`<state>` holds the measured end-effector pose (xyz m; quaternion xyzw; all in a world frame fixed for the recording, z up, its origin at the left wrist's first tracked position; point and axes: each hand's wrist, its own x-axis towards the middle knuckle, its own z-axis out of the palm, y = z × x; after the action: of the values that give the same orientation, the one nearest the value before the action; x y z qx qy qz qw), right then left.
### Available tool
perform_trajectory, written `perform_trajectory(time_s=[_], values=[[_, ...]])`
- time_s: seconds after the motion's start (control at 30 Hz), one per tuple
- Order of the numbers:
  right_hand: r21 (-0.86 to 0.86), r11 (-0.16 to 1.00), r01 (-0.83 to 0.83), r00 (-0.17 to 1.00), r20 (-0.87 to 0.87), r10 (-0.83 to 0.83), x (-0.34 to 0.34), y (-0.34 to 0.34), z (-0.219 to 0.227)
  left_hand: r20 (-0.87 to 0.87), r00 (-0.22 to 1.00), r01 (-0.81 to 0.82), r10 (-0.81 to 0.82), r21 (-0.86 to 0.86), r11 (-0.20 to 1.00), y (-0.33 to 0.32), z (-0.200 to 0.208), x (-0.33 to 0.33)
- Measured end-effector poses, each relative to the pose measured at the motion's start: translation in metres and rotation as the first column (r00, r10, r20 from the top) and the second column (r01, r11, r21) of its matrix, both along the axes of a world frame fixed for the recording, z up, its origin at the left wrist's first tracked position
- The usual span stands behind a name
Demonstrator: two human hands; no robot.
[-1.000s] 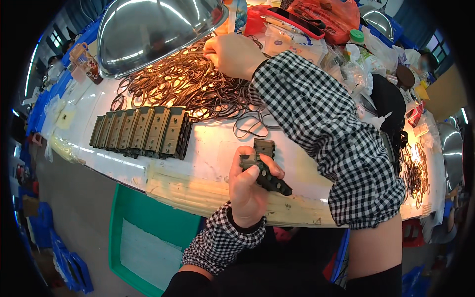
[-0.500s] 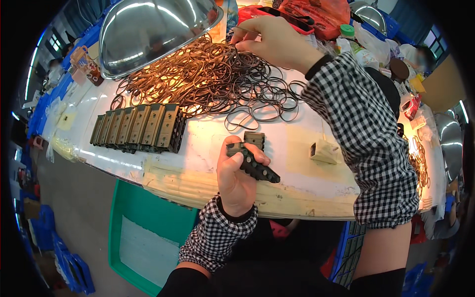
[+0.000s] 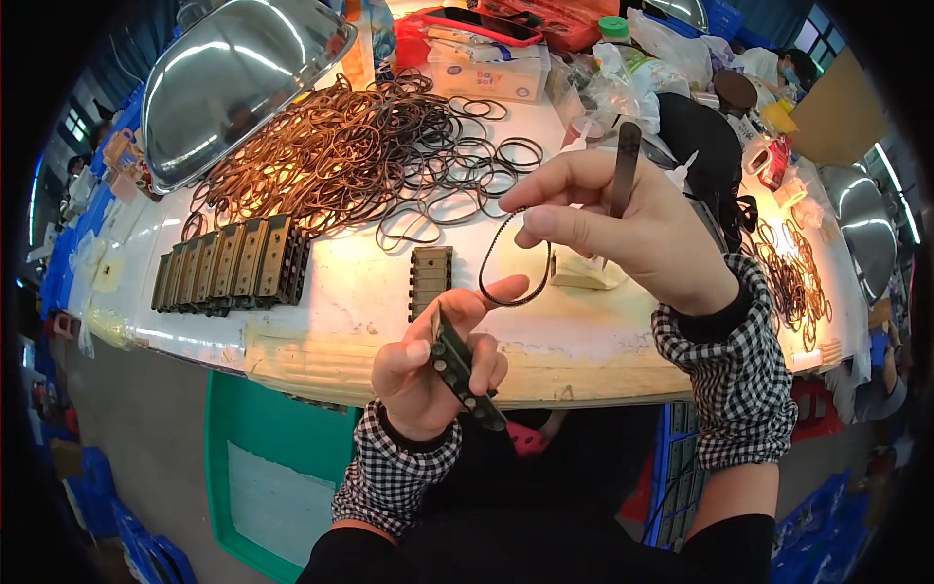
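My left hand [image 3: 420, 387] grips a dark green plastic model hull [image 3: 449, 358] with round studs along its side, tilted over the table edge. In my right hand [image 3: 654, 236], thumb and index finger pinch a thin black toothed rubber belt [image 3: 514, 304], which hangs as a loop. The loop's lower end is by the outstretched index finger of my left hand; whether they touch I cannot tell. A dark flat metal tool [image 3: 628, 161], like the back end of tweezers, is tucked in the right hand, its other end hidden. Another olive hull [image 3: 430, 277] lies beyond my left hand.
A row of olive hulls [image 3: 226, 265] stands at the left, below a large heap of rubber belts [image 3: 331, 146]. Over the heap leans a shiny metal dome [image 3: 243, 83]. A small whitish block [image 3: 584, 273] sits behind the right hand. A green bin [image 3: 222, 467] is below the table.
My right hand has come back from the heap toward me with a belt loop. My left hand has moved nearer and turned the hull. The whole view has shifted.
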<state>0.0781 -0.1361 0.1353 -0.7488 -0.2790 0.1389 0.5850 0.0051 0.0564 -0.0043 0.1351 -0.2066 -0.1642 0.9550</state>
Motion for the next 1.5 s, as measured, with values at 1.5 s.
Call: perform_trajectory(time_s=[1.5], values=[[0.075,0.996,0.044,0.991,-0.131,-0.034,-0.058,-0.039,-0.049,0.032,0.985,0.171,-0.168,-0.098,0.980,-0.004,-0.011,-0.010]])
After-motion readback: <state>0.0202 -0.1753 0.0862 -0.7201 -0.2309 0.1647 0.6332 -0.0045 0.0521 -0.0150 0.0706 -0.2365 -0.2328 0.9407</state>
